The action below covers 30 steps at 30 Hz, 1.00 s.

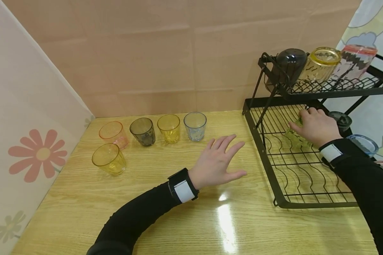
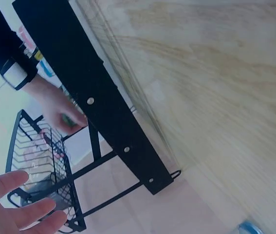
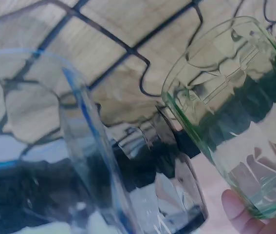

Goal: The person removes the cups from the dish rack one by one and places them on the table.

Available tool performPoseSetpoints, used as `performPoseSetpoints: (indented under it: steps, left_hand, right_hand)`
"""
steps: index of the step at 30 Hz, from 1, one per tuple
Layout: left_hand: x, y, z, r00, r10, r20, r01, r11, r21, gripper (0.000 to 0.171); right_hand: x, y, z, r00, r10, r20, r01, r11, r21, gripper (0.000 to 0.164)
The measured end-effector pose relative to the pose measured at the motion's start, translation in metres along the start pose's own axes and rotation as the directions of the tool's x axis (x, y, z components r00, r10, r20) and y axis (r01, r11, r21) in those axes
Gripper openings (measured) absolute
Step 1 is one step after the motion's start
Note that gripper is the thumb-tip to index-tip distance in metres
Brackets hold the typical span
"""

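My right hand (image 1: 320,127) grips a green glass (image 1: 296,137) in the lower tier of a black dish rack (image 1: 266,164). In the right wrist view, fingers (image 3: 235,207) wrap the base of this tilted green glass (image 3: 235,107). Beside it are a dark grey glass (image 1: 340,121) and a blue-rimmed glass (image 1: 364,144). My left hand (image 1: 215,163) hovers over the table left of the rack, fingers spread and holding nothing. Nearest to it stands a clear glass with a bluish rim (image 1: 195,127).
Left on the wooden table (image 1: 166,226) stand a pink glass (image 1: 114,134), a dark glass (image 1: 143,132), an amber glass (image 1: 169,129) and another amber glass (image 1: 110,159). The rack's upper tier holds upturned dark (image 1: 288,67), yellow (image 1: 320,65) and pink (image 1: 355,63) glasses.
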<state>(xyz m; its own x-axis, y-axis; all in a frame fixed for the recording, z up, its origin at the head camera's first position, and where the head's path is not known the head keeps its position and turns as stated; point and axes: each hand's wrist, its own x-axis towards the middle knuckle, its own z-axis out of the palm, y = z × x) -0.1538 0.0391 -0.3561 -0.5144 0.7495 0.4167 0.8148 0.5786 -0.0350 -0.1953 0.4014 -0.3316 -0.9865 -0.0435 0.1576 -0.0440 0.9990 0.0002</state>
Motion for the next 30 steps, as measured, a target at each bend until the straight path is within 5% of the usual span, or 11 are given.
performPoseSetpoints:
  steps: [13,24,30]
  left_hand:
    - [0.018,0.018,0.004,1.0,0.018,0.025,-0.017,1.0,-0.014,0.083]
    - [0.027,0.027,0.01,0.999,-0.032,0.024,0.034,0.997,-0.075,0.086]
    - [0.036,0.035,0.012,0.996,-0.081,0.037,0.086,0.982,-0.17,0.088]
  right_hand:
    - [-0.01,-0.007,-0.038,0.995,-0.025,-0.096,0.026,1.0,0.002,0.047]
    - [-0.031,-0.027,-0.045,0.987,0.086,-0.133,-0.055,0.973,0.226,0.045]
    - [-0.047,-0.049,-0.05,0.972,0.062,-0.227,0.012,0.95,0.312,0.038]
